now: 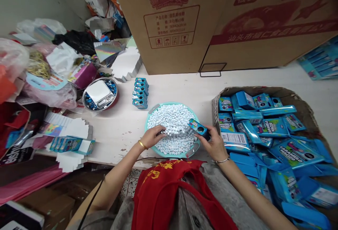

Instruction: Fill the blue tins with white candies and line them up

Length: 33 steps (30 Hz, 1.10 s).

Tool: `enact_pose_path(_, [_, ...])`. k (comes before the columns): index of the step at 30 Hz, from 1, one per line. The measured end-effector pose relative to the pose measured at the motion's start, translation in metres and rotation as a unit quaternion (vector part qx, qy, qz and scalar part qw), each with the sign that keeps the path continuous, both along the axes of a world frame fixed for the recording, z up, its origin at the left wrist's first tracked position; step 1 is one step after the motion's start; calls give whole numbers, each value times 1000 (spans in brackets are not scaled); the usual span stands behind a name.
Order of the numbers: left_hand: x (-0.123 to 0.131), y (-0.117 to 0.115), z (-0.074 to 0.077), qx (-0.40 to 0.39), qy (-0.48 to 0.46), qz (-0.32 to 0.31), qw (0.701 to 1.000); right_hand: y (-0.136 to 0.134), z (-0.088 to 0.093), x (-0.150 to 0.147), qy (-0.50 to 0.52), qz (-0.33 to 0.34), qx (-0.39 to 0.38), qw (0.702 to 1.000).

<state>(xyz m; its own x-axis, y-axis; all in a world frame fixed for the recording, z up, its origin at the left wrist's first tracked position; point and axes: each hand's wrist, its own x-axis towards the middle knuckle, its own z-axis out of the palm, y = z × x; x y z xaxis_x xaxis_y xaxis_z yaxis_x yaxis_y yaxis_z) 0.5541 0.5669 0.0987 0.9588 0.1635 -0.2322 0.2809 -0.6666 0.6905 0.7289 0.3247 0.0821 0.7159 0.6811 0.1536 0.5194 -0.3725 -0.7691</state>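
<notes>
A teal round basin (pixel 151 112) full of small white candies (pixel 175 121) stands on the white table before me. My left hand (pixel 154 135) lies in the candies at the basin's near left, fingers curled into the pile. My right hand (pixel 213 142) holds a small blue tin (pixel 198 128) over the basin's right rim, its round opening facing up. A row of filled blue tins (pixel 140 92) stands upright just behind the basin.
A cardboard box (pixel 303 108) heaped with blue tins and lids sits at the right. A metal bowl (pixel 99 94) with a small scale is at the left, amid bags and paper clutter. Large cartons (pixel 211 19) stand along the back. Flat white card pieces (pixel 71 128) lie at the near left.
</notes>
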Motion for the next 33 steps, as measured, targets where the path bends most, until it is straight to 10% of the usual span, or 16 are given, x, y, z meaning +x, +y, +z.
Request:
enact_pose_path(9, [37, -1, 112, 177, 36, -154, 971, 21, 0, -12, -79, 134, 28, 988])
enact_pose_path(15, [61, -31, 157, 340, 114, -233, 904, 29, 0, -22, -64, 158, 38, 985])
enact_pose_path(20, [59, -32, 180, 344, 87, -227, 907, 28, 3, -24, -48, 147, 51, 987])
enact_pose_path(26, [52, 0, 134, 171, -40, -150, 973, 29, 16, -35, -19, 125, 65, 990])
enact_pose_path(30, [57, -7, 82, 86, -32, -188, 978, 29, 23, -38, 32, 128, 32, 991])
enact_pose_path(33, [54, -6, 72, 57, -20, -176, 983, 9, 28, -13, 51, 118, 35, 991])
